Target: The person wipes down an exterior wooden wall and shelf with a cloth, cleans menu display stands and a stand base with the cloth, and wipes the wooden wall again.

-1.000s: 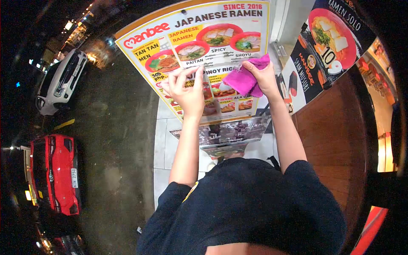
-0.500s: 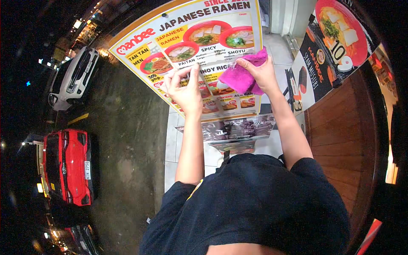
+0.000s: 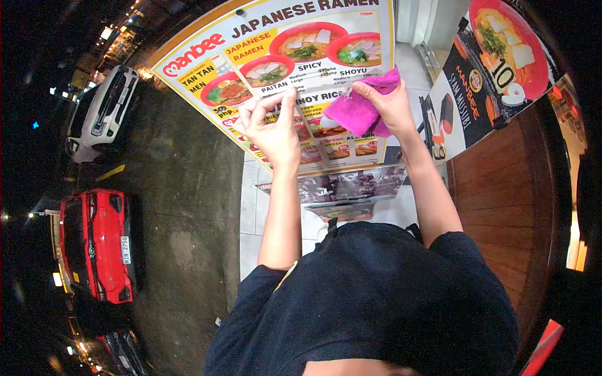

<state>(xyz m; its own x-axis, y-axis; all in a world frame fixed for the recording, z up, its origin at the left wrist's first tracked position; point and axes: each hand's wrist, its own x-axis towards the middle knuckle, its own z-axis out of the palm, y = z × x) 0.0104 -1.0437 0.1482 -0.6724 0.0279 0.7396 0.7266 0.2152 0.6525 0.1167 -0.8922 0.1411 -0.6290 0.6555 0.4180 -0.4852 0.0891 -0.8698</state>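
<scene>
A large printed menu board [image 3: 251, 62] with pictures of ramen bowls stands in front of me, tilted in view. My right hand [image 3: 392, 109] grips a magenta cloth [image 3: 356, 114] between thumb and fingers, over the board's lower right part. The cloth is bunched, with one corner sticking up. My left hand [image 3: 273, 125] is over the lower left part of the board, its fingers curled and the index finger raised close to the thumb. Whether something thin sits between those fingertips is too small to tell.
At the right stands a dark poster [image 3: 495, 69] with a ramen bowl, above a brown wooden surface [image 3: 495, 207]. Pale floor tiles [image 3: 251, 207] lie below the board. A red car [image 3: 106, 244] and a white car [image 3: 106, 113] are on the pavement at left.
The whole view has shifted a little as the head moved. My right hand still holds the cloth, and my left hand keeps nearly the same pose.
</scene>
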